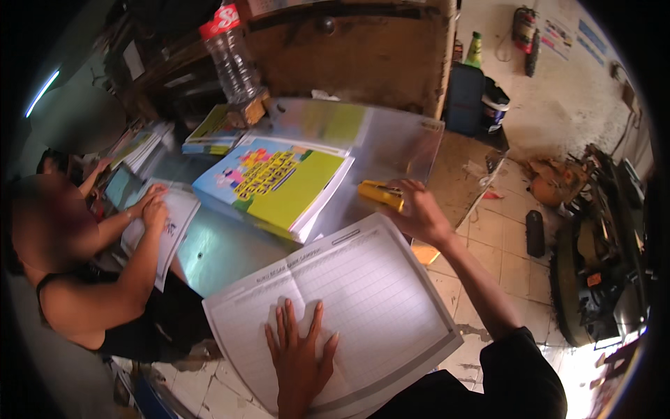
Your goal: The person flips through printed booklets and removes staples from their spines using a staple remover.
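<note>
My left hand lies flat, fingers spread, on a large white sheet printed with a ruled table. A crease runs down the middle of the sheet, and its near edge reaches toward my body. My right hand is closed round a yellow stapler just beyond the sheet's far right corner. I cannot tell whether the stapler touches the table. Beyond the sheet is a thick stack of booklets with colourful blue and green covers.
The metal-topped table carries another booklet pile and a clear plastic bottle on a wooden block. At left, a co-worker rests both hands on printed sheets. Dark machinery stands on the tiled floor at right.
</note>
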### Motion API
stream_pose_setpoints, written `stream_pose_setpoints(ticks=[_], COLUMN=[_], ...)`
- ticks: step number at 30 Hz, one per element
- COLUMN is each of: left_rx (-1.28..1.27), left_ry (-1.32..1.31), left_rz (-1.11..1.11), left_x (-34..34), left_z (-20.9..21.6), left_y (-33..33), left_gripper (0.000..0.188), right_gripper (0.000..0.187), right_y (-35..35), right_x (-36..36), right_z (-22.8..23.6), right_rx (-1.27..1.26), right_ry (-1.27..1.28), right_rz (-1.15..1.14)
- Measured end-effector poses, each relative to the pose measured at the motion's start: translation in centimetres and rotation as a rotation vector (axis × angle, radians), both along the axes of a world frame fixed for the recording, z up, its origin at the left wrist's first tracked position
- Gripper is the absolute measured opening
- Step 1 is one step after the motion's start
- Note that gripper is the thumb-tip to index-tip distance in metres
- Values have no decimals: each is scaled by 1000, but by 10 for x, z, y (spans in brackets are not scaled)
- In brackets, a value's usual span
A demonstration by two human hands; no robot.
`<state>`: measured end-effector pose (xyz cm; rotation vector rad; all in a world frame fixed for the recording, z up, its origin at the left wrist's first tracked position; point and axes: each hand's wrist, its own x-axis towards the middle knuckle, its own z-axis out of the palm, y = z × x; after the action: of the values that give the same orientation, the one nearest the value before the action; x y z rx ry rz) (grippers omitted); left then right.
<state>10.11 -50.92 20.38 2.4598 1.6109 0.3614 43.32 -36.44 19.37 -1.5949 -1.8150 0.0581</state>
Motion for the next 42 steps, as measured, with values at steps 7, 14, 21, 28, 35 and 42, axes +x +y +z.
stream_pose_setpoints(ticks=[7,14,21,28,35,42], left_rx=[-46,6,45,85,39,26], left_ry=[15,-25,-12,50,-2,0], left_rz=[45,57,26,22,20,31], left_x=[13,8,6,6,11,12], left_z=[6,7,5,6,7,11], left_y=[0,4,2,1,2,0], left_gripper=[60,61,61,63,63,63], right_gripper=[67,26,37,35,39,43], right_y=[34,29,59,68,74,71], right_x=[21,139,256,270,278,268], right_z=[-13,143,183,181,168,171], right_rx=[54,741,270,234,322,304], right_ry=[-154,210,39,80,185,181], right_rz=[-136,-417,-347,-294,-296,-353])
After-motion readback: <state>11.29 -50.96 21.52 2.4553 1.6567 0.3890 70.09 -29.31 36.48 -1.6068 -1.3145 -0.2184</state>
